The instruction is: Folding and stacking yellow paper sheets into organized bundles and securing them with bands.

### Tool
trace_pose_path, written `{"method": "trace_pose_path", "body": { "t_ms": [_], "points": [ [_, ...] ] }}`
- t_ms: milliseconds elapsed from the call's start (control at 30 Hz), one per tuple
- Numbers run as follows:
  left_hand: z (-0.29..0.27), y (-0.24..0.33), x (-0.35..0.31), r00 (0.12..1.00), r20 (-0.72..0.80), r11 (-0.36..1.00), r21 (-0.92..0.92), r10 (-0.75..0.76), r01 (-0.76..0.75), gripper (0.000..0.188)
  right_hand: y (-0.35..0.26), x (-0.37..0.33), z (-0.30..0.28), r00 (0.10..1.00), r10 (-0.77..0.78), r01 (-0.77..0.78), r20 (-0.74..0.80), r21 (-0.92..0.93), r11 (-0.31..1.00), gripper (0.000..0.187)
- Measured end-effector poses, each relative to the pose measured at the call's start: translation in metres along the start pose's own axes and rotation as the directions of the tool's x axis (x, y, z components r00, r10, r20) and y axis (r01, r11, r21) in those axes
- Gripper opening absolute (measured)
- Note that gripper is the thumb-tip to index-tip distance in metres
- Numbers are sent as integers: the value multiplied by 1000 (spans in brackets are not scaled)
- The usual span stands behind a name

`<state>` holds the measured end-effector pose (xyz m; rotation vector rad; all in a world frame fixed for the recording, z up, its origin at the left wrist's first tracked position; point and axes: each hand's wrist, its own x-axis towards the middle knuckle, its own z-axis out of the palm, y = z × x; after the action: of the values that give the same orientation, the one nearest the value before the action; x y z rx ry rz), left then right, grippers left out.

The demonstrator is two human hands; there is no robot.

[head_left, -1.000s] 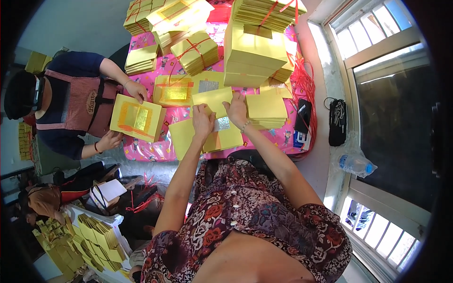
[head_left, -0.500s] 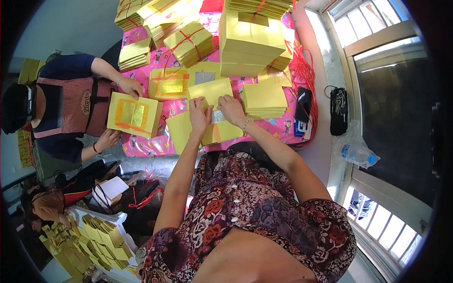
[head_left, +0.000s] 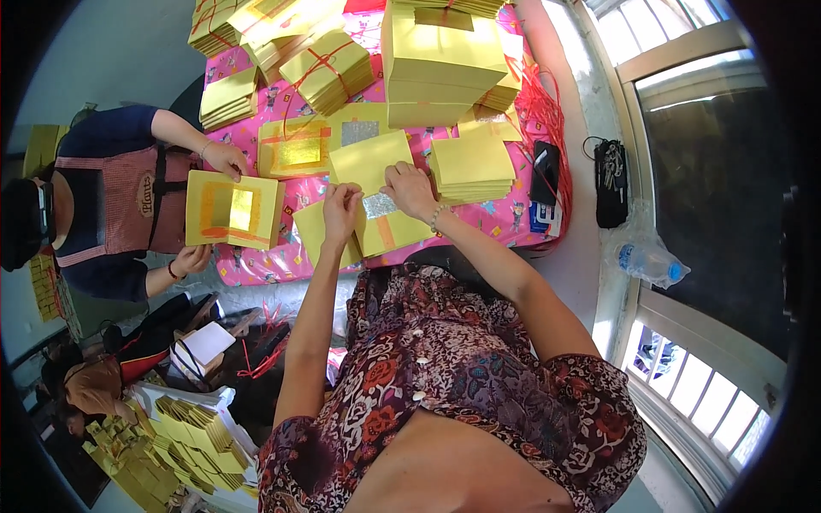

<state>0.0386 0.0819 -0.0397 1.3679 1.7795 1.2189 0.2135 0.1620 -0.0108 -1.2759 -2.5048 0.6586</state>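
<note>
My left hand (head_left: 342, 212) has its thumb and fingers pinched together at the left edge of a yellow paper sheet (head_left: 368, 160); whatever is between the fingertips is too small to make out. With bent fingers, my right hand (head_left: 410, 190) grips that sheet's lower right part. Below it lies another yellow sheet (head_left: 402, 238) bearing a silver foil patch (head_left: 379, 205) and an orange band. A further yellow sheet (head_left: 310, 229) reaches out to the left under my left wrist. To the right of my right hand sits a stack of yellow paper (head_left: 472, 168).
At the left a co-worker holds a yellow paper piece (head_left: 205, 192) with gold foil. Tied yellow bundles (head_left: 329, 73) and a tall paper stack (head_left: 440, 64) stand at the back of the pink tablecloth (head_left: 256, 265). Red string (head_left: 552, 111) and a black phone (head_left: 545, 171) lie right.
My left hand has drawn slightly left, away from my right hand, its fingers now pinched. My right hand stays on the sheet. The whole view has shifted a little.
</note>
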Motion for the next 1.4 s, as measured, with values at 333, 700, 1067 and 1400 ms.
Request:
{"method": "trace_pose_path", "body": {
  "t_ms": [333,700,1067,1400],
  "points": [
    [-9,-3,2,999,34,1000,-20,16,-16,6,1,0,5,1000,6,-6,-14,-29,1000,29],
    [-4,-4,4,990,-118,997,17,-71,74,18,7,5,10,948,-318,298,-17,-303,905,26],
    [-4,12,24,781,-57,613,-657,-621,439,36,-8,1,-16,943,-307,272,-126,-236,933,31],
    [19,107,33,840,355,494,-688,-410,532,31,46,-42,-100,774,612,-212,-160,846,489,34]
  ]
}}
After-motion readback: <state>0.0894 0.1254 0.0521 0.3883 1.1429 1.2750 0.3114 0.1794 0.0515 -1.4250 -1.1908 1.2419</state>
